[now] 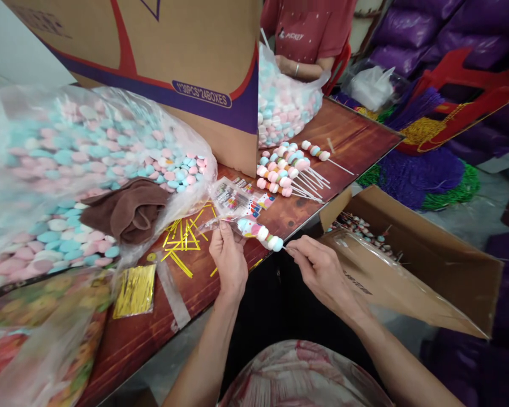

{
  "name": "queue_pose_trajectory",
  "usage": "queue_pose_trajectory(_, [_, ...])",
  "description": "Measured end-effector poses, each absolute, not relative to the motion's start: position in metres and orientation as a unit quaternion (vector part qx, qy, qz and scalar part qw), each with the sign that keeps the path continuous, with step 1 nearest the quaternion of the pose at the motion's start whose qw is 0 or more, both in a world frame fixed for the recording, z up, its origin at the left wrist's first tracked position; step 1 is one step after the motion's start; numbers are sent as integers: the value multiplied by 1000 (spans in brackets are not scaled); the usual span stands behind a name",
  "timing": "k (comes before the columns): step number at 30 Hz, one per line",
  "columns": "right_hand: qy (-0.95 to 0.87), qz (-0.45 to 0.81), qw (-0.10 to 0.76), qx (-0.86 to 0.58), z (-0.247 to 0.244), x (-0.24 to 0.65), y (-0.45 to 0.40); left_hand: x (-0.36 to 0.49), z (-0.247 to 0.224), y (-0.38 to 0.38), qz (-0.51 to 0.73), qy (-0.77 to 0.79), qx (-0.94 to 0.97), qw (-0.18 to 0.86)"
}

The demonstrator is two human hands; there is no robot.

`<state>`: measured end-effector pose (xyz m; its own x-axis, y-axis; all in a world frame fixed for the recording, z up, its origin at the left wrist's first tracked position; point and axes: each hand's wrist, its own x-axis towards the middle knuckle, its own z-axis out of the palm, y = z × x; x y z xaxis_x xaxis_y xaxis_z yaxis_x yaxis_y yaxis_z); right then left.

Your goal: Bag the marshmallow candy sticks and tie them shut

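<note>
My right hand (311, 257) pinches the stick end of a marshmallow skewer (269, 237) just off the table's front edge. The skewer's far end lies inside a small clear bag (246, 227) with a coloured print. Thumb and fingers of my left hand (229, 254) are closed on that bag. Behind my left hand, more flat printed bags (233, 198) lie on the table. Finished-looking marshmallow skewers (286, 169) are piled beyond, white sticks toward me. Yellow twist ties (184, 237) are scattered left of my left hand.
Large clear sacks of marshmallows (89, 147) and a brown cloth (129, 209) cover the left. A tall carton (152, 68) stands behind. An open carton (428, 271) holding skewers is at my right. A co-worker (309, 39) sits across the table (348, 135).
</note>
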<state>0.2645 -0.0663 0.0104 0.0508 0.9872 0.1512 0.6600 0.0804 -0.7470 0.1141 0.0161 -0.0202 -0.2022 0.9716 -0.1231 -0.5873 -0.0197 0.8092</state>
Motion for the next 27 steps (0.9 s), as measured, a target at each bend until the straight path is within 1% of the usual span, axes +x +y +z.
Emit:
queue_pose_trajectory(2, [-659, 212, 345, -634, 9, 261, -69, 116, -22, 15, 683, 392, 226, 574])
queue_pose_trajectory(4, [-658, 240, 349, -623, 9, 259, -70, 117, -22, 15, 691, 386, 202, 577])
queue_pose_trajectory(9, [-560, 405, 387, -611, 11, 262, -65, 113, -21, 19, 685, 374, 176, 600])
queue_pose_trajectory(14, [-396, 618, 389, -557, 13, 268, -58, 111, -19, 20, 662, 365, 212, 620])
queue_pose_trajectory(16, [-333, 682, 387, -524, 12, 270, -57, 112, -19, 19, 666, 361, 232, 610])
queue_pose_trajectory(18, [-298, 717, 388, -497, 11, 270, -58, 112, -19, 19, 679, 370, 250, 583])
queue_pose_trajectory(20, [-281, 729, 390, -487, 10, 268, -58, 113, -21, 19, 696, 389, 257, 546])
queue_pose_trajectory(23, [-282, 706, 409, -505, 10, 263, -59, 115, -24, 20, 705, 408, 260, 519])
queue_pose_trajectory(25, [-317, 660, 424, -533, 10, 259, -60, 116, -25, 20, 703, 413, 259, 518])
queue_pose_trajectory(27, [-384, 588, 431, -567, 10, 255, -62, 117, -25, 19, 702, 417, 258, 517])
